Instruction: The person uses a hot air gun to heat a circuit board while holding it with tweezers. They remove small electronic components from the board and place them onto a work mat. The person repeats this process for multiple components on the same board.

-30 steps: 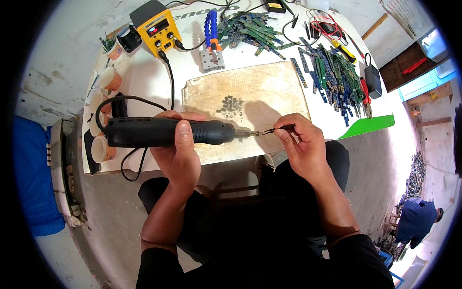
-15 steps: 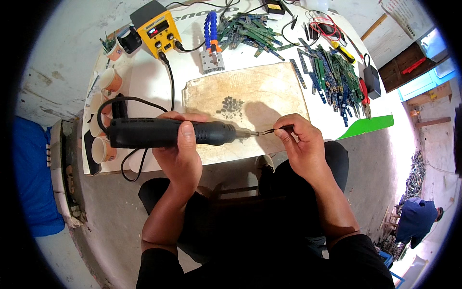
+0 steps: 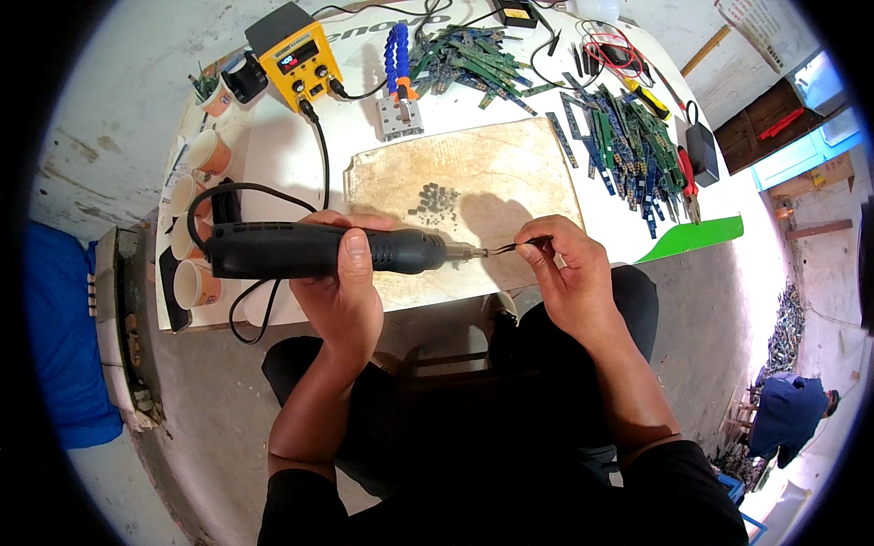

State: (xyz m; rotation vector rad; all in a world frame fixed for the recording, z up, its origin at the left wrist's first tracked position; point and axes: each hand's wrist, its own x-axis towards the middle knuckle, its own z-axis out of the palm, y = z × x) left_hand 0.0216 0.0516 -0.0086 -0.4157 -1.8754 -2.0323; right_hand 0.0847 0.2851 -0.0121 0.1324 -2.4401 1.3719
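Note:
My left hand (image 3: 341, 278) is wrapped round the black body of a hot air gun (image 3: 273, 249), its thumb on top. The metal nozzle of the gun points right. From the right, my right hand (image 3: 569, 273) pinches a pair of dark tweezers (image 3: 531, 244), whose tips meet the nozzle's end. Whether anything sits between the tips is too small to make out. Both tools are over the near part of a stained tan board (image 3: 382, 173). A cluster of small dark chips (image 3: 439, 200) lies on the board beyond the nozzle.
A yellow soldering station (image 3: 296, 56) stands back left, cabled to the gun. Paper cups (image 3: 209, 152) line the left edge. Piles of narrow circuit strips (image 3: 628, 146) lie right and behind, near red-handled pliers (image 3: 689, 173). A blue jointed hose (image 3: 398, 55) rises behind the board. Another person (image 3: 787, 419) is far right.
Almost nothing differs. The hot air gun has shifted very slightly to the right; both hands keep their holds.

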